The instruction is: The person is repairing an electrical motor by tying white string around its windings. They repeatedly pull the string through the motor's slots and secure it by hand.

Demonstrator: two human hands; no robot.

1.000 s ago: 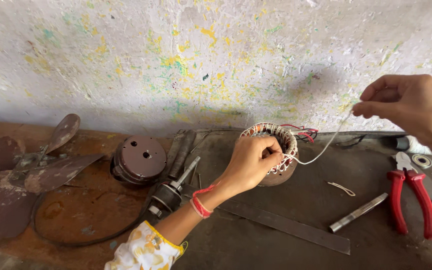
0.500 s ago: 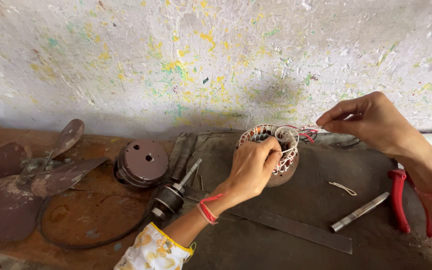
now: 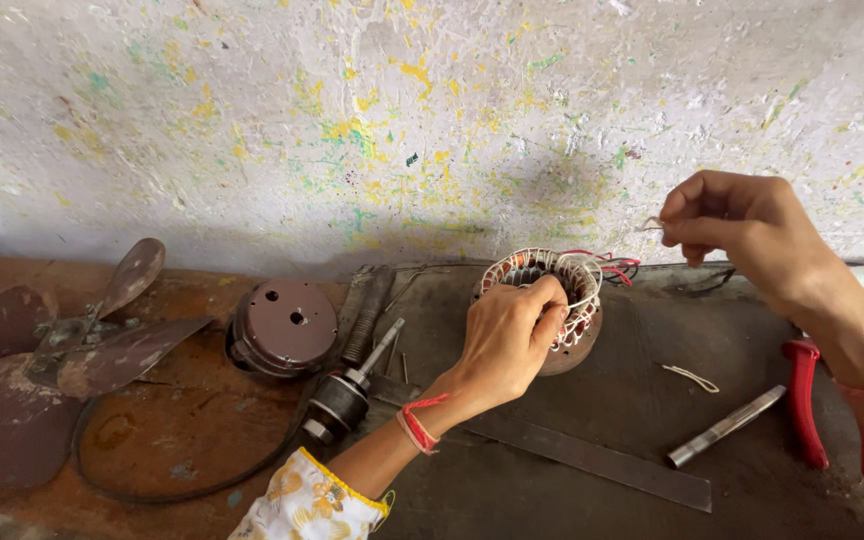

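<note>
We close our left hand [image 3: 507,340] over the rim of the motor winding [image 3: 544,305] on the bench [image 3: 592,500], steadying it. Our right hand [image 3: 742,235] pinches a thread [image 3: 652,224] taut, above the pliers [image 3: 812,400] and metal rod [image 3: 724,428].

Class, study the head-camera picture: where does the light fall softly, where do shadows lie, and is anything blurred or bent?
Head view: soft, even daylight with no glare; faint shadows under the left hand and beside the stator; the right hand stays sharp; the workbench edge bows slightly, a wide-lens effect.
</note>
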